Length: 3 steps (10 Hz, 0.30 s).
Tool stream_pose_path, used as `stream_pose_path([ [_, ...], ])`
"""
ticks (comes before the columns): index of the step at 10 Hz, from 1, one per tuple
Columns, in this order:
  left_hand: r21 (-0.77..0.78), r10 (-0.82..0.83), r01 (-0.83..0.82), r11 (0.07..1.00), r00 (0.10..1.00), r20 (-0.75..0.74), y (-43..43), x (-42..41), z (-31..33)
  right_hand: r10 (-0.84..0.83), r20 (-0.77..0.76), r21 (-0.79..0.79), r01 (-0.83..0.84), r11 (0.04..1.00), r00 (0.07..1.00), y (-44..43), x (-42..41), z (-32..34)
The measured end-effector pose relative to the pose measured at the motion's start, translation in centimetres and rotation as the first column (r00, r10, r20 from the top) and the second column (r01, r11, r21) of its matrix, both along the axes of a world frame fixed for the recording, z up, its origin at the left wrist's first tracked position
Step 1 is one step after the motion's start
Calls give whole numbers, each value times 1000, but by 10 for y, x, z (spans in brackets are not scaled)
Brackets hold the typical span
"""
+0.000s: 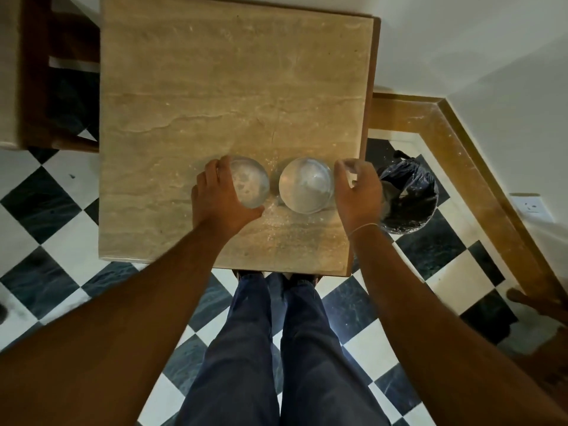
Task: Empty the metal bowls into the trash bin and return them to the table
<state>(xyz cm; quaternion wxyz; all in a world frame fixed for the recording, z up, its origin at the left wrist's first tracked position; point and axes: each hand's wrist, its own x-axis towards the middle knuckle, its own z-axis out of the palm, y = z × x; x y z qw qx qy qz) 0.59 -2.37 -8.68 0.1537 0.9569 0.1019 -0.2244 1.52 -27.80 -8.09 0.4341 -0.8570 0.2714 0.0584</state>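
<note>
Checkered dark and white tiles cover the floor (55, 238) at far left, glossy and flat. Next comes the square table (215, 87), its top a beige veined stone with a fine scatter of pale specks near the bowls. On it, the left hand (219, 199) curls around the left side of a round, shiny metal bowl (250, 182), fingers over the far rim and thumb at the near rim; its inside shows blurred grey smears, contents unclear. Just beside it stands a second round metal bowl (305, 186), gleaming, its contents washed out by glare. The right hand (358, 192) sits at this bowl's right edge, fingers bent; whether it grips the rim cannot be told. Beyond the table's right edge, on the floor, stands the trash bin (408, 195), lined with a crinkled dark plastic bag.
</note>
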Motion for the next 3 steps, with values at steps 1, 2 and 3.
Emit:
stream_pose_path([
  [1, 17, 18, -18, 1000, 1000, 9, -5, -2, -4, 58, 42, -89, -54, 995, 997, 0, -2, -8],
  [2, 30, 15, -15, 999, 1000, -1, -2, -3, -6, 114, 59, -116, -107, 988, 992, -2, -2, -12],
  [3, 69, -23, 23, 997, 1000, -13, -1, -11, 8, 217, 10, -200, -211, 957, 976, -1, 2, -2],
])
